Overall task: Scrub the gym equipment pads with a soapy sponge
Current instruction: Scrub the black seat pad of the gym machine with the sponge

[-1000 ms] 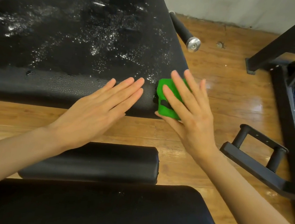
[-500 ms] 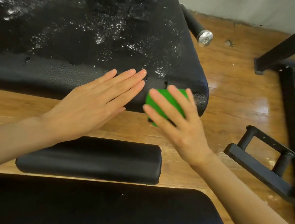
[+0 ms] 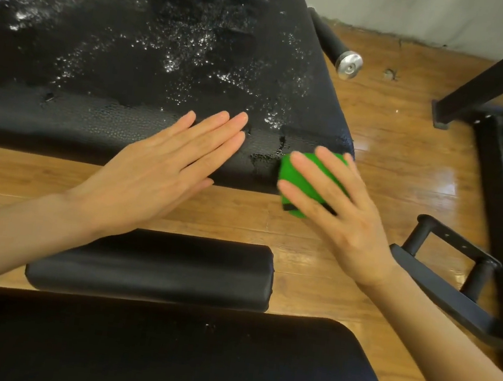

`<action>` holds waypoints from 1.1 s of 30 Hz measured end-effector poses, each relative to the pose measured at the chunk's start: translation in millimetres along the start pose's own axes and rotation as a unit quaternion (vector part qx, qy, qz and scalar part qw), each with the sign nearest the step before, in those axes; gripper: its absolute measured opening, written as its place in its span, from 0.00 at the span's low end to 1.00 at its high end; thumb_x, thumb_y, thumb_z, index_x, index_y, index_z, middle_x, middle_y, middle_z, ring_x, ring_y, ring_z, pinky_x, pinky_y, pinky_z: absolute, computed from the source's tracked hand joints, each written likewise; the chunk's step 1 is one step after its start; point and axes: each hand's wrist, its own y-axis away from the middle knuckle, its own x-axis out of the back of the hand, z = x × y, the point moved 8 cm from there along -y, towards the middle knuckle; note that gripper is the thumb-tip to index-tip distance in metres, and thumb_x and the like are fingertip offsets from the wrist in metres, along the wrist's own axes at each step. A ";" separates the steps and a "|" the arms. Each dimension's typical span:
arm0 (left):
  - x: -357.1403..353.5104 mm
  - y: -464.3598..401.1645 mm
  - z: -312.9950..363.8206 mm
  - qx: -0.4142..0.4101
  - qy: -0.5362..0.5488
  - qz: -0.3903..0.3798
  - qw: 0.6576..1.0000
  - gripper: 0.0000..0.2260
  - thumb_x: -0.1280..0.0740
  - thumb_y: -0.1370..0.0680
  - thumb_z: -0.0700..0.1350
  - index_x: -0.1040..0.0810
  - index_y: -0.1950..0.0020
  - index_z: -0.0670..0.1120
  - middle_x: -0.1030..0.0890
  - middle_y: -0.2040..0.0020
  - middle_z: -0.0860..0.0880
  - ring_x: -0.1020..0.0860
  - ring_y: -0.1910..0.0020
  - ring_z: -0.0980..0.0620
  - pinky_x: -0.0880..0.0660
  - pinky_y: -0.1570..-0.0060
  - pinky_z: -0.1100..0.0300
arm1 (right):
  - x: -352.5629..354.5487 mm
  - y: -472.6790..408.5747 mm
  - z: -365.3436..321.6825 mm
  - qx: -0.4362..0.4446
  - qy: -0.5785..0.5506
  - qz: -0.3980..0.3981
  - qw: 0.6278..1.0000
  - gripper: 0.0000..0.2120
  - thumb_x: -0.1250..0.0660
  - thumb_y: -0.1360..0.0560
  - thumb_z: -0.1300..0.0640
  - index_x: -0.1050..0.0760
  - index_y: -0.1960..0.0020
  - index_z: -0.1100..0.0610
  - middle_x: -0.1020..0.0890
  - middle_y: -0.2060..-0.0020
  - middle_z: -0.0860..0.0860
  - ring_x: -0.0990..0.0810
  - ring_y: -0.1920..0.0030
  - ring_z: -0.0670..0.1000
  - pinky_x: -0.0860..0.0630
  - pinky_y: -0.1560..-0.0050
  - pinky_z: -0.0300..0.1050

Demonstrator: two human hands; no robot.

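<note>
Green sponge (image 3: 302, 177) sits against the front vertical edge of the big wet pad (image 3: 133, 58), near its front-right corner, pinned there by the right hand (image 3: 333, 206). Right fingers (image 3: 329, 168) are straight and spread over the sponge's back, pressing it flat, not curled round it. A black strap shows on the sponge's lower part, just under the palm; can't tell if the hand is slipped through it.

Left hand (image 3: 164, 170) lies flat on the same front edge, w/ fingers straight and together, holding nothing, just left of the sponge but not touching it.

Handling, as judgement: the sponge looks soft and light, should squash under palm pressure, so best to push w/ flat fingers over its middle rather than pinch an edge. It's wet and soapy, so prob slippery against the vinyl. The pad top is speckled w/ suds and water, textured skin, firm-looking, and there's scuffed or peeling surface just left of the sponge, so go easy there.

A small roll pad (image 3: 152, 266) and a wide seat pad (image 3: 145, 351) lie nearer, both looking dry and prob not yet scrubbed. Wooden floor (image 3: 389, 163) shows between.
</note>
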 end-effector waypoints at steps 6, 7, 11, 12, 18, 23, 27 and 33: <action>1.4 -0.5 -3.1 0.025 -0.016 -0.007 1.000 0.27 0.46 0.16 0.47 0.47 0.20 0.36 0.47 0.20 0.39 0.47 0.21 0.42 0.49 0.22 0.47 | -10.9 -45.1 -21.8 -0.053 -0.022 0.022 0.998 0.23 0.36 0.21 0.58 0.37 0.28 0.57 0.33 0.28 0.58 0.38 0.26 0.59 0.48 0.25 0.61; 2.8 0.2 -6.8 0.035 -0.011 -0.007 0.999 0.28 0.46 0.16 0.49 0.47 0.20 0.36 0.47 0.20 0.39 0.46 0.21 0.42 0.49 0.22 0.47 | -12.3 -49.9 -22.7 -0.033 -0.014 0.012 0.999 0.23 0.36 0.20 0.57 0.37 0.27 0.57 0.33 0.28 0.57 0.38 0.26 0.58 0.47 0.25 0.60; 6.9 9.6 -23.2 0.078 0.011 -0.018 0.997 0.30 0.46 0.17 0.53 0.47 0.20 0.37 0.47 0.19 0.40 0.47 0.20 0.42 0.51 0.22 0.48 | 7.9 -19.1 13.5 -0.097 -0.019 0.003 0.995 0.27 0.32 0.23 0.60 0.36 0.27 0.59 0.34 0.28 0.57 0.38 0.26 0.58 0.41 0.28 0.65; 7.1 11.1 -24.7 0.082 0.009 -0.019 0.996 0.30 0.47 0.17 0.53 0.47 0.20 0.37 0.47 0.19 0.40 0.47 0.20 0.42 0.50 0.22 0.48 | 10.4 -18.1 15.6 -0.128 -0.024 0.010 0.991 0.26 0.33 0.22 0.58 0.36 0.27 0.59 0.33 0.28 0.57 0.38 0.26 0.58 0.41 0.28 0.65; 6.0 9.6 -23.7 0.081 0.000 -0.022 0.996 0.30 0.47 0.17 0.53 0.47 0.20 0.36 0.47 0.19 0.39 0.47 0.21 0.42 0.47 0.22 0.47 | -14.5 -77.5 -18.8 -0.095 -0.021 -0.017 0.995 0.26 0.40 0.22 0.48 0.32 0.29 0.61 0.30 0.29 0.57 0.33 0.28 0.57 0.41 0.26 0.59; 4.0 10.8 -25.0 0.077 -0.016 -0.025 0.997 0.30 0.47 0.16 0.53 0.48 0.20 0.36 0.48 0.19 0.39 0.47 0.21 0.42 0.47 0.23 0.47 | 12.2 -37.6 14.4 -0.193 -0.032 0.000 0.981 0.26 0.40 0.21 0.49 0.35 0.27 0.60 0.33 0.27 0.54 0.38 0.26 0.54 0.40 0.27 0.60; 2.8 10.2 -24.1 0.074 -0.011 -0.028 0.997 0.30 0.49 0.16 0.53 0.48 0.20 0.36 0.49 0.19 0.39 0.48 0.20 0.43 0.47 0.22 0.47 | -19.8 -86.2 -16.6 -0.169 -0.029 -0.011 0.985 0.27 0.42 0.21 0.47 0.32 0.28 0.61 0.30 0.29 0.56 0.35 0.27 0.56 0.44 0.25 0.57; 4.4 11.1 -25.2 0.067 -0.003 -0.025 0.997 0.29 0.50 0.16 0.53 0.48 0.20 0.37 0.48 0.19 0.40 0.48 0.20 0.43 0.50 0.22 0.49 | 7.8 -48.5 10.7 -0.197 -0.037 -0.006 0.980 0.26 0.41 0.21 0.49 0.36 0.26 0.59 0.34 0.27 0.54 0.39 0.25 0.53 0.46 0.24 0.54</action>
